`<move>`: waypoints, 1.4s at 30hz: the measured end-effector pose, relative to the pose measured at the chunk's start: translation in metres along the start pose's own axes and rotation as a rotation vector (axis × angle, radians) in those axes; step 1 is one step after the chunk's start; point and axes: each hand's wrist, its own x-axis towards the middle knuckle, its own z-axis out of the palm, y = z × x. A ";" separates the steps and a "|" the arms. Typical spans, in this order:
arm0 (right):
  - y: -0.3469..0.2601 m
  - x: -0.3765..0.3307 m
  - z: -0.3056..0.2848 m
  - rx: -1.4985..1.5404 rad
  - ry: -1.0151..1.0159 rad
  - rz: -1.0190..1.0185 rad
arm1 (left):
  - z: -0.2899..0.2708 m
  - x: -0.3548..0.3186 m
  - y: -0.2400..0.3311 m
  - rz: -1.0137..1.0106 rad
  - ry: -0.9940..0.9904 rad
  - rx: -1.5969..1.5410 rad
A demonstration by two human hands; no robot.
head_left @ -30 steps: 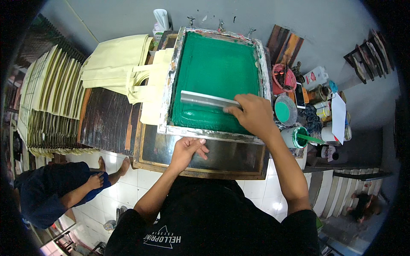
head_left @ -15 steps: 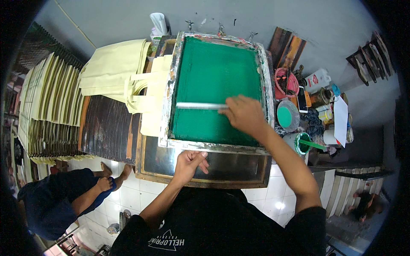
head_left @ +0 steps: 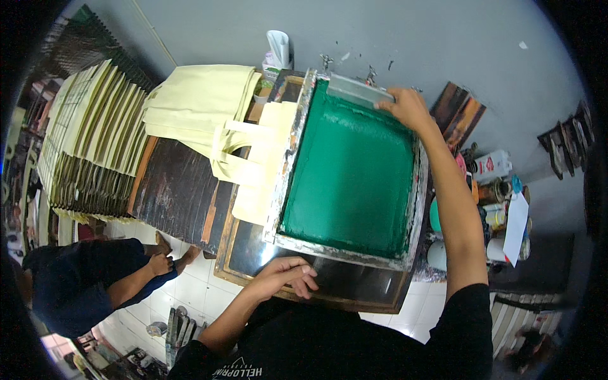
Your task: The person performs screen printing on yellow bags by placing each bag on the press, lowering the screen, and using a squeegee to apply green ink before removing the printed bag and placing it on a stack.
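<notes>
A printing screen (head_left: 345, 252) with a worn, paint-stained frame lies on the table, its mesh covered in green ink (head_left: 354, 177). At its far end my right hand (head_left: 408, 109) grips the right end of a pale squeegee (head_left: 354, 90), which is tilted against the mesh. My left hand (head_left: 285, 278) hovers by the near edge of the frame, fingers loosely bent and apart, with nothing in it. From under the screen's left side sticks out a pale yellow cloth bag (head_left: 263, 183) with its handles.
Folded yellow bags (head_left: 202, 95) lie to the left, beside a rack (head_left: 95, 145) hung with more. Ink pots, a white jug (head_left: 493, 164) and a white sheet (head_left: 517, 221) crowd the right side. Another person (head_left: 88, 285) sits at the lower left.
My right hand has carried the squeegee from the middle of the screen to its far end. My left hand has drawn slightly away from the frame. The whole view has shifted and turned.
</notes>
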 end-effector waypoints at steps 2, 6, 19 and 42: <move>0.011 0.004 0.008 -0.082 0.014 0.065 | -0.001 0.000 0.016 0.073 0.008 0.060; -0.005 0.000 0.023 -0.203 0.039 0.182 | -0.004 -0.007 0.054 0.154 0.099 0.202; -0.011 -0.020 0.035 -0.293 0.213 0.210 | -0.053 0.188 0.246 1.296 0.729 1.387; -0.051 -0.115 0.039 -0.239 0.110 0.150 | -0.044 0.160 0.213 0.691 0.513 1.461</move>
